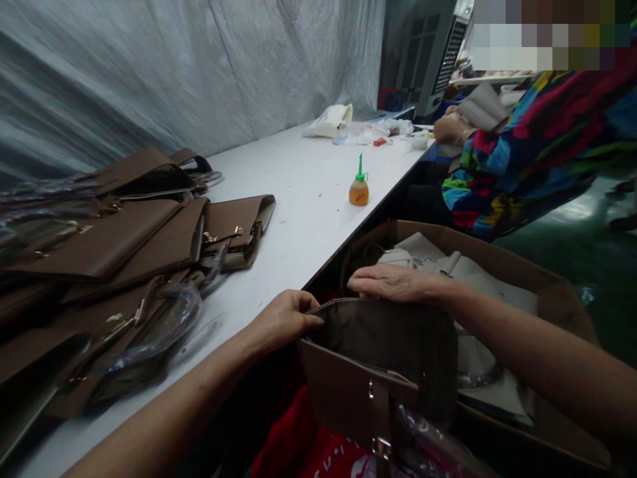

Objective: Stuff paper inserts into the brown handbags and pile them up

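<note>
A brown leather handbag (363, 392) stands open in front of me, below the table edge, its dark lining showing. My left hand (283, 318) grips the bag's left rim, fingers curled over it. My right hand (393, 282) lies along the far rim, fingers closed over the edge, holding the mouth open. A plastic-wrapped strap and metal buckle (383, 448) hang at the bag's front.
A pile of brown handbags (114, 265) with wrapped handles covers the left of the white table (298, 199). An orange glue bottle (359, 189) stands near the table edge. A cardboard box (522, 265) with pale pieces sits to the right. A person in a colourful shirt (537, 146) works beyond.
</note>
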Tool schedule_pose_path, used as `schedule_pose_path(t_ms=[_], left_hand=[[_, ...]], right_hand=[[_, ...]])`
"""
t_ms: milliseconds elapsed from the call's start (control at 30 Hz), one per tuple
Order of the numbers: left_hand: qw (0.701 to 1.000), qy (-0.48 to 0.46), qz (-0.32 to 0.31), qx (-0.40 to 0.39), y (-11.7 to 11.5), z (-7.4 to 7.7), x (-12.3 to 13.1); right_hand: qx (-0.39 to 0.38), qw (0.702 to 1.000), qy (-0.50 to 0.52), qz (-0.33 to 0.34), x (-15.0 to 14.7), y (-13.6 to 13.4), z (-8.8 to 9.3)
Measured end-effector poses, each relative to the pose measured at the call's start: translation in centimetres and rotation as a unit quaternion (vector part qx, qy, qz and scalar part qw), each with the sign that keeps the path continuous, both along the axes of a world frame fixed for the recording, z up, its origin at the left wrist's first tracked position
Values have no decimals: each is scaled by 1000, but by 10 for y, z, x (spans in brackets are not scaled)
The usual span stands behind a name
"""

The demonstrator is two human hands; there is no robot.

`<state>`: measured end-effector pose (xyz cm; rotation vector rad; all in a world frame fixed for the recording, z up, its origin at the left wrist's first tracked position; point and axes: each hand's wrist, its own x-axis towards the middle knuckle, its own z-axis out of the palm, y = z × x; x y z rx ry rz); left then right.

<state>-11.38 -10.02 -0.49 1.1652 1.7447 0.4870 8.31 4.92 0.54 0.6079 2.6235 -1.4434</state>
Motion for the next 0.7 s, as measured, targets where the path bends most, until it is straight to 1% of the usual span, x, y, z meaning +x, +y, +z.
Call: schedule_pose_path(t_ms=[67, 100, 133, 200, 233, 267, 333, 400, 433, 467, 500, 533, 567, 600, 633, 667, 700], left_hand=[[1000, -7, 17, -9, -2, -3, -3], [1000, -9, 21, -11, -3, -5, -4], [1000, -9, 21, -10, -4, -6, -4], [1000, -3, 20, -7, -3, -8, -4], [1000, 0, 19, -5, -3, -9, -4], [1000, 2, 18, -3, -2, -10, -4], [1000, 5, 20, -4, 1, -12, -4], [1000, 22, 20, -2, 3, -11, -1], [999, 42, 20, 14, 4, -8, 2], [996, 73, 21, 46, 3, -4, 7], [989, 113, 15, 97, 2, 2, 13], [975, 153, -1, 160, 0, 8, 20], [954, 191, -36, 227, -2, 15, 29], [929, 218, -93, 286, -6, 20, 37], [901, 233, -164, 326, -9, 25, 46], [877, 243, -228, 347, -12, 27, 53], [860, 253, -271, 351, -15, 27, 59]], right_hand=[[-78, 995, -7, -64, 24, 15, 1], [-103, 990, -8, -95, 38, 19, 0], [-111, 987, -7, -117, 51, 22, -2], [-90, 988, -8, -128, 78, 20, -9], [-85, 988, -9, -127, 90, 16, -13], [-97, 987, -5, -127, 101, 11, -18], [-162, 977, 9, -138, 120, -3, -29], [-223, 963, 16, -149, 135, -16, -39], [-236, 959, 12, -154, 141, -22, -43], [-240, 958, 3, -160, 146, -27, -46], [-236, 957, -9, -168, 151, -31, -48], [-228, 957, -21, -176, 155, -34, -49], [-218, 958, -33, -183, 158, -36, -48], [-205, 960, -43, -188, 160, -39, -46], [-189, 962, -48, -192, 162, -41, -43], [-173, 964, -50, -194, 163, -44, -39], [-161, 967, -47, -192, 164, -47, -34]])
